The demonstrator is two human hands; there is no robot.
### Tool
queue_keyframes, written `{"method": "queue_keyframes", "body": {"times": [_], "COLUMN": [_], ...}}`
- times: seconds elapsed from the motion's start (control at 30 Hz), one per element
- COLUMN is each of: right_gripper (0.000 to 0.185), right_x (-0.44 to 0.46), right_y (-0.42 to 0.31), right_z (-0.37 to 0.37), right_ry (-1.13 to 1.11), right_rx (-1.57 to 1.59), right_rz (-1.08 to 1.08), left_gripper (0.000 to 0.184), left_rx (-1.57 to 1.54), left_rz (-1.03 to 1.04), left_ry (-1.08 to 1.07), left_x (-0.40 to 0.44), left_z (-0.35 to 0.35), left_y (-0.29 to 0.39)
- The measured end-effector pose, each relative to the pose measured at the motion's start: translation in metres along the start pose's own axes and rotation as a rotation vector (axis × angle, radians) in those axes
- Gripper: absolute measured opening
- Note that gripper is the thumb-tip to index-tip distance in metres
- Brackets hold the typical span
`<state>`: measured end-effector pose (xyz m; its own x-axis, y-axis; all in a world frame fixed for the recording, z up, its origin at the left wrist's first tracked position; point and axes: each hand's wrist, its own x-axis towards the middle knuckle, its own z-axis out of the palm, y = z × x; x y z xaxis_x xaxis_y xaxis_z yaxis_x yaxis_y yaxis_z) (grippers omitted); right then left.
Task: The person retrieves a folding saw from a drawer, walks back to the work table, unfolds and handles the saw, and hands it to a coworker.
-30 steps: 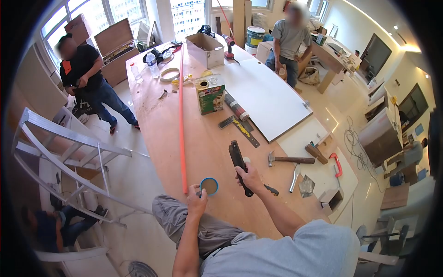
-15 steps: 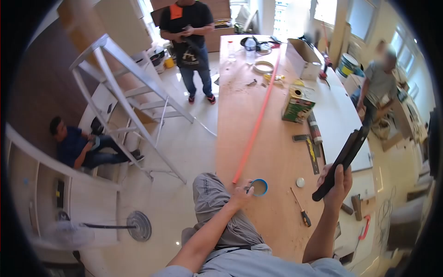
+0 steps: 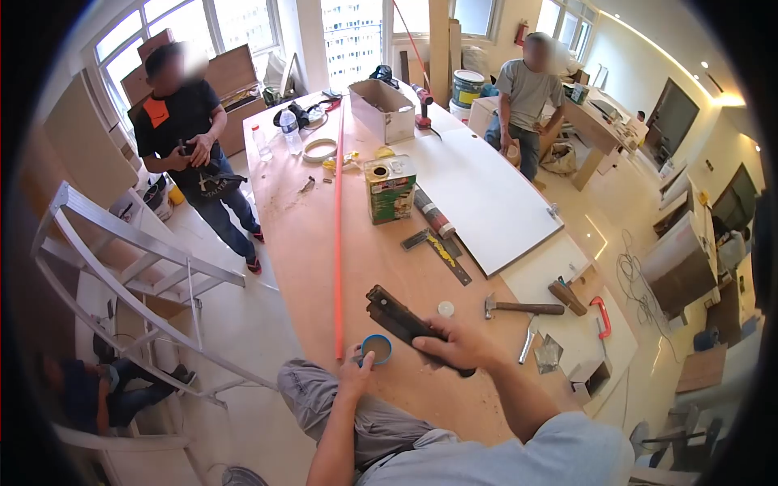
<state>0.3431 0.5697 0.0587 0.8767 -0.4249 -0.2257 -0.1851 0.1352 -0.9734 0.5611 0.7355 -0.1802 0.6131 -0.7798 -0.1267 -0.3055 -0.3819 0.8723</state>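
My left hand (image 3: 356, 371) is closed on the rim of a small blue-rimmed cup (image 3: 376, 349) at the table's near edge. Its contents look brownish. In my right hand (image 3: 450, 343) is a long black tool (image 3: 395, 314), held slantwise with its far end toward the upper left, above the wooden table (image 3: 300, 259). A red-orange strip (image 3: 339, 243) runs lengthwise beside the cup. A small white lid (image 3: 446, 309) lies just beyond my right hand. Farther off are a square tool (image 3: 438, 255), a tube (image 3: 434, 212) and a green metal can (image 3: 391, 190).
A hammer (image 3: 523, 308), a red clamp (image 3: 600, 317) and a white panel (image 3: 486, 202) lie to the right. A stepladder (image 3: 138, 267) stands left. One person (image 3: 190, 146) stands at the far left, another (image 3: 527, 105) beyond the table; a third (image 3: 105, 389) sits lower left.
The view has swung back left after turning. The black tool, upright in my right hand earlier, now tilts toward the upper left. My left hand stays on the cup. The standing person's hands have shifted.
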Motion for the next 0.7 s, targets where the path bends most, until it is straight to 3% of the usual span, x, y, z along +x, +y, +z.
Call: {"method": "queue_keyframes", "body": {"times": [0.07, 0.1, 0.13, 0.17, 0.2, 0.27, 0.4, 0.47, 0.53, 0.57, 0.7], "right_gripper": [0.023, 0.020, 0.023, 0.028, 0.033, 0.030, 0.029, 0.030, 0.027, 0.028, 0.032], "right_x": [-0.010, -0.024, -0.028, -0.027, -0.025, -0.035, -0.038, -0.041, -0.040, -0.036, -0.033], "right_y": [-0.022, -0.043, -0.043, -0.028, -0.063, -0.082, -0.055, -0.028, -0.019, -0.023, -0.028], "right_z": [-0.033, -0.047, -0.074, -0.121, -0.115, -0.150, -0.172, -0.170, -0.155, -0.142, -0.120], "right_ry": [0.042, 0.216, 0.345, 0.667, 1.109, 1.045, 1.012, 1.016, 0.666, 0.805, 0.689], "right_rx": [-0.381, -0.344, -0.229, -0.177, 0.286, 0.695, 0.845, 0.926, 0.935, 1.025, 0.899], "right_rz": [0.068, -0.002, -0.332, -0.491, -0.550, -0.915, -0.905, -0.853, -0.851, -0.764, -0.762], "left_gripper": [0.055, 0.055, 0.057, 0.058, 0.058, 0.058, 0.058, 0.059, 0.059, 0.059, 0.059], "left_rx": [-0.109, -0.112, -0.082, -0.051, -0.054, -0.039, 0.058, -0.041, -0.019, 0.005, 0.030], "left_rz": [-0.095, -0.103, -0.093, -0.081, -0.084, -0.058, 0.011, -0.064, -0.076, -0.089, -0.033], "left_ry": [-0.078, -0.080, -0.071, -0.063, -0.064, -0.060, -0.034, -0.072, -0.079, -0.083, -0.075], "left_x": [0.004, 0.002, 0.002, 0.001, 0.001, 0.005, 0.008, 0.002, 0.004, 0.003, 0.003], "left_z": [0.002, 0.002, 0.000, 0.000, 0.001, 0.006, 0.007, 0.005, 0.005, 0.003, 0.003], "left_y": [-0.014, -0.013, -0.009, -0.007, -0.011, -0.021, -0.024, -0.015, -0.013, -0.013, -0.008]}}
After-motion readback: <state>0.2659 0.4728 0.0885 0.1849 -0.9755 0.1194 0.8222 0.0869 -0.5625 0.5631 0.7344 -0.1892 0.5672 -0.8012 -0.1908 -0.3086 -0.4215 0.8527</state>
